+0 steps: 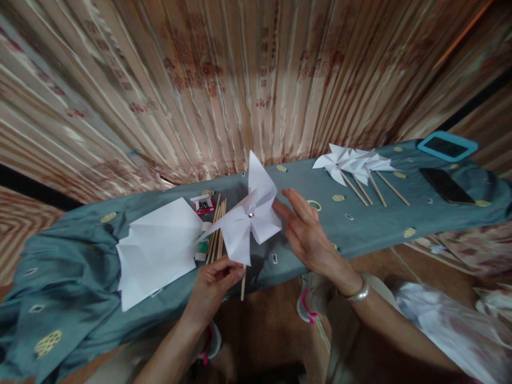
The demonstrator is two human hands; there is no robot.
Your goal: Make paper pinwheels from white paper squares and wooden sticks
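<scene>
A white paper pinwheel (262,226) with a shiny pin at its centre stands on a thin wooden stick (242,288). My left hand (216,285) pinches that stick just below the paper blades. With fingers stretched out and nothing in them, my right hand (306,229) is beside the pinwheel's right blades; whether the fingertips touch the paper I cannot tell. Behind and left of the pinwheel lie several loose wooden sticks (216,229), a green and white glue stick (202,246) and a small red and white box of pins (202,204).
White paper sheets (160,256) lie at the left on the green cloth (80,266). Several pinwheels (354,162) lie at the back right. A tape roll (314,205), a black phone (446,185) and a blue-framed tablet (448,146) are also on the cloth. A curtain (240,80) hangs behind.
</scene>
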